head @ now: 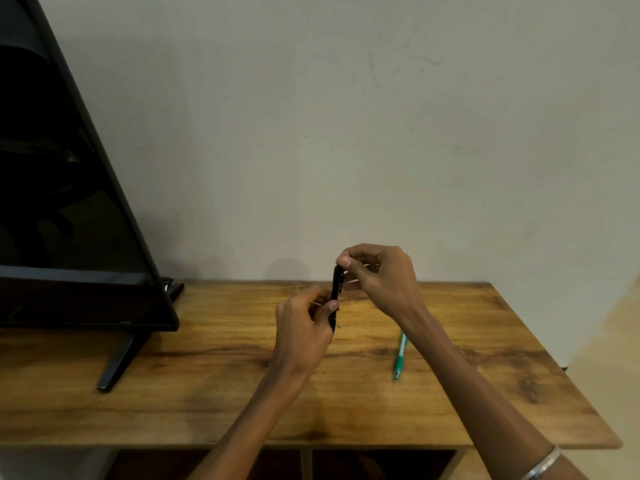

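Centrally, item one: black pen (pixel 336 292), upright, held off the surface (pixel 207 393) between both sets of fingers, just in front of the far edge. Lower barrel wrapped by left hand (pixel 301 334), fingers (pixel 333 305) curled round it, thumb tip pressed on the barrel's side. Upper end pinched by right hand (pixel 381 278), fingers (pixel 344 262) bunched together on the top. Right hand higher than left; whether touching, cannot tell.

Item two: teal pen (pixel 400 358), flat on the wood, to the right of the fingers and nearer the viewer, tip toward the near edge, upper end hidden under the right forearm. Well apart from the black pen.

Item three: small pale speck (pixel 339 326), on the wood just below the left thumb tip; too small to identify.

Item four: dark screen (pixel 69 202), well left of the fingers, with slanted foot (pixel 117 362) planted on the wood.

Item five: silver bangle (pixel 542 464) on the right forearm, far below the fingers.

Edges: far edge against pale wall (pixel 346 133), just behind the fingers; right edge running diagonally, well right of them; near edge under the forearms, dark compartments beneath.

Open room: broad stretch of wood between screen foot and left fingers; another from teal pen out to the right edge.
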